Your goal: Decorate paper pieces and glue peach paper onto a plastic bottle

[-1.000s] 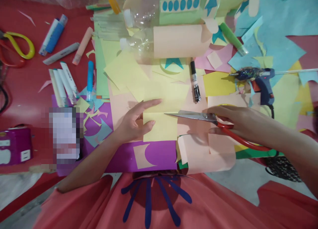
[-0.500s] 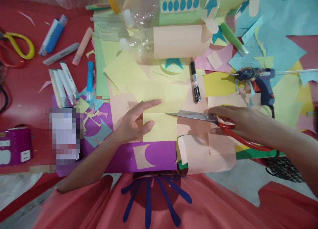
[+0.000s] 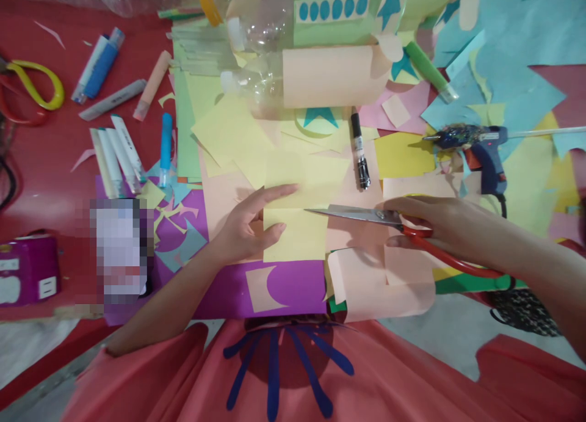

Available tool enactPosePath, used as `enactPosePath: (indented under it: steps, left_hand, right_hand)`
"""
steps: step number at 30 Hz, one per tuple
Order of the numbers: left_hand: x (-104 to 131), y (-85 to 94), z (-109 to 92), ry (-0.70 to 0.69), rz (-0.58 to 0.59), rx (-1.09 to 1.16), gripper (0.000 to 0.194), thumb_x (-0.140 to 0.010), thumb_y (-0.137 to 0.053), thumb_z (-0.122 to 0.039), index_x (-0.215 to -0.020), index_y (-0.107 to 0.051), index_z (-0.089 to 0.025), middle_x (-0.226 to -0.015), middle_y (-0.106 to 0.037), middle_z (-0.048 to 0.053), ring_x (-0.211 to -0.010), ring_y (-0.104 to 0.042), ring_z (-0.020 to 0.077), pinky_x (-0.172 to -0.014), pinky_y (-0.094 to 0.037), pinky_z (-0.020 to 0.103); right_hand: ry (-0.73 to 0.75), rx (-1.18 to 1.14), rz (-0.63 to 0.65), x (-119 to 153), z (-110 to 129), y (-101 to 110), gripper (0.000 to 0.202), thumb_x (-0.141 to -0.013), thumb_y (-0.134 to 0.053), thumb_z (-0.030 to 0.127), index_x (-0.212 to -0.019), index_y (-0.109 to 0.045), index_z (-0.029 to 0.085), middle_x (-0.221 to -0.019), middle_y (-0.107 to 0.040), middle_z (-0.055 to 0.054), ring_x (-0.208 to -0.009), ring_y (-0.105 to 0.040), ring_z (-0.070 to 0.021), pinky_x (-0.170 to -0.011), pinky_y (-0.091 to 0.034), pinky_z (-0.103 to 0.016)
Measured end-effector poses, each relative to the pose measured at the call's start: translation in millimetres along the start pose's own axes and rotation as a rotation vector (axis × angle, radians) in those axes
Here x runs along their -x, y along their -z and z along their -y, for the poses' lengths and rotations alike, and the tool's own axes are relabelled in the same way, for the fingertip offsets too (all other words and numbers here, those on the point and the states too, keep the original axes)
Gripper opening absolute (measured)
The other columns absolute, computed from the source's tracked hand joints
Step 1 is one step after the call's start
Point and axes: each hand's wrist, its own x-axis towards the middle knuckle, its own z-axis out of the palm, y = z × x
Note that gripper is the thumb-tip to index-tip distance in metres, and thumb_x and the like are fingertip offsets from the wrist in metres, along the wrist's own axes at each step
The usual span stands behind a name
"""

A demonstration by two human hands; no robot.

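My left hand [image 3: 245,226] grips a small yellow piece of paper [image 3: 300,239] by its left side, the thumb on top and the index finger stretched out above its upper edge. My right hand [image 3: 439,223] holds scissors [image 3: 361,214] with red and yellow handles. Their blades look closed or nearly so and point left, the tip lying along the paper's upper edge. Beneath are larger yellow sheets [image 3: 238,129] and a purple sheet [image 3: 215,291]. A rolled peach paper [image 3: 384,287] lies below the blades.
A black marker [image 3: 360,147] lies beyond the scissors. To the right rests a glue gun [image 3: 488,150]. Clear bottles, one wrapped in peach paper [image 3: 334,77], lie at the back. Several markers [image 3: 123,150], a phone [image 3: 119,248] and other scissors [image 3: 41,86] are on the left.
Hardly anything differs. Both hands, the paper and the scissors keep almost the same place.
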Motion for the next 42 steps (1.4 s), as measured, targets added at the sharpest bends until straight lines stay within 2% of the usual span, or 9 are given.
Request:
enactPosePath:
  steps: [10,14,17,20,22,27,31,36,42]
  left_hand:
    - [-0.4,-0.7,-0.9,0.000,-0.012,0.008,0.050,-0.087,-0.058,-0.027,-0.136,-0.054,-0.026,-0.140,-0.060,0.004,-0.130,-0.056,0.0211,-0.113,-0.044,0.035]
    - [-0.9,-1.6,-2.5,0.017,0.001,0.025,0.051,-0.086,-0.058,-0.026,-0.136,-0.054,-0.025,-0.140,-0.059,0.004,-0.131,-0.055,0.0214,-0.115,-0.043,0.037]
    - [-1.2,-2.6,-3.7,0.034,0.010,0.019,0.051,-0.086,-0.057,-0.026,-0.137,-0.054,-0.026,-0.140,-0.059,0.003,-0.131,-0.055,0.0214,-0.115,-0.043,0.038]
    - [-1.2,-3.2,-4.8,0.050,0.010,-0.005,0.050,-0.086,-0.055,-0.028,-0.136,-0.054,-0.025,-0.140,-0.060,0.004,-0.130,-0.056,0.0215,-0.114,-0.044,0.038]
    - [-1.0,-3.1,-5.2,0.046,0.004,-0.010,0.050,-0.086,-0.056,-0.028,-0.136,-0.055,-0.024,-0.140,-0.060,0.004,-0.130,-0.056,0.0216,-0.113,-0.045,0.037]
    - [0.1,-1.6,-4.2,0.013,-0.009,0.010,0.051,-0.086,-0.057,-0.025,-0.137,-0.054,-0.026,-0.139,-0.060,0.003,-0.130,-0.056,0.0206,-0.113,-0.044,0.035]
    - [0.6,-0.6,-1.3,0.047,-0.002,0.015,0.052,-0.086,-0.059,-0.029,-0.137,-0.053,-0.026,-0.141,-0.059,0.004,-0.132,-0.054,0.0226,-0.115,-0.042,0.038]
    - [0.6,-0.7,0.8,0.067,0.030,0.036,0.053,-0.085,-0.058,-0.031,-0.138,-0.053,-0.026,-0.143,-0.057,0.004,-0.134,-0.052,0.0227,-0.116,-0.041,0.039]
    - [0.8,-0.7,-0.7,0.017,0.022,0.029,0.053,-0.086,-0.058,-0.024,-0.138,-0.052,-0.029,-0.141,-0.058,0.001,-0.132,-0.053,0.0201,-0.114,-0.042,0.034]
  right_hand:
    - [0.022,0.062,-0.035,3.7,-2.1,-1.6,0.042,-0.093,-0.048,0.051,-0.119,-0.064,0.024,-0.070,-0.069,-0.006,-0.066,-0.069,-0.0255,-0.053,-0.047,-0.031]
    - [-0.012,0.099,-0.036,4.7,-0.9,-0.4,0.039,-0.094,-0.046,0.047,-0.122,-0.061,0.025,-0.090,-0.074,-0.011,-0.077,-0.072,-0.0296,-0.056,-0.050,-0.034]
    - [0.049,0.094,-0.061,4.0,-0.1,-1.1,0.039,-0.094,-0.044,0.047,-0.125,-0.058,0.027,-0.105,-0.073,-0.011,-0.086,-0.072,-0.0307,-0.059,-0.053,-0.036]
    - [0.111,0.054,-0.092,1.8,1.3,-3.7,0.043,-0.094,-0.041,0.052,-0.125,-0.058,0.027,-0.111,-0.072,-0.012,-0.092,-0.071,-0.0318,-0.060,-0.055,-0.038]
    - [0.098,0.049,-0.098,0.7,2.2,-5.2,0.046,-0.094,-0.040,0.054,-0.125,-0.059,0.025,-0.112,-0.072,-0.014,-0.094,-0.071,-0.0330,-0.062,-0.056,-0.039]
    - [0.064,0.038,-0.075,0.3,2.1,-3.9,0.044,-0.095,-0.041,0.048,-0.126,-0.059,0.022,-0.103,-0.074,-0.015,-0.086,-0.072,-0.0310,-0.061,-0.054,-0.036]
    - [0.061,0.014,-0.038,0.2,1.2,-0.8,0.048,-0.091,-0.047,0.054,-0.124,-0.061,0.022,-0.092,-0.074,-0.012,-0.074,-0.071,-0.0290,-0.054,-0.051,-0.034]
    - [0.059,-0.036,-0.027,0.2,1.7,-1.1,0.046,-0.090,-0.050,0.051,-0.123,-0.062,0.023,-0.088,-0.074,-0.010,-0.072,-0.070,-0.0279,-0.054,-0.051,-0.034]
    - [0.103,-0.013,-0.078,0.8,-3.2,-6.8,0.041,-0.091,-0.050,0.046,-0.123,-0.063,0.024,-0.079,-0.071,-0.007,-0.066,-0.068,-0.0237,-0.055,-0.050,-0.031]
